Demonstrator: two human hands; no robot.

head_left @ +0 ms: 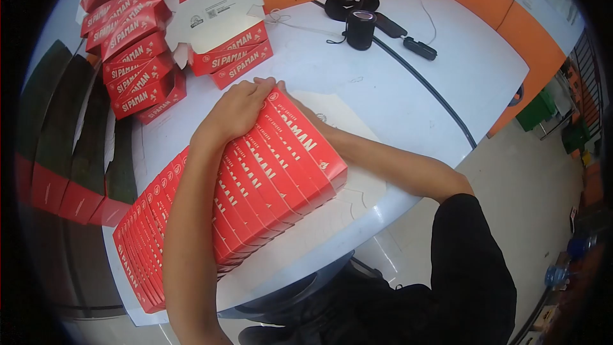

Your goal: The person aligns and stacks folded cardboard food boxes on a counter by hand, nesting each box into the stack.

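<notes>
A long row of red cardboard boxes (255, 182) printed "SI PAMAN" stands packed side by side along the table's near edge. My left hand (239, 110) lies over the row's far upper side, its fingers closed together over the edge near the right-end box. My left forearm crosses above the row and hides part of it. Behind the right-end box is my right hand (300, 105), pressed along its far face; its fingers are mostly hidden. A flat, pale unfolded box sheet (364, 131) lies on the table beside and under that end of the row.
More red boxes (137, 38) are piled at the back left, with a pale opened box (214, 16) on top. A black cylindrical speaker (360, 30), a black strap (341, 6) and a dark cable (428, 86) are on the white table (472, 45). Dark-sided red boxes (48, 185) stand at left.
</notes>
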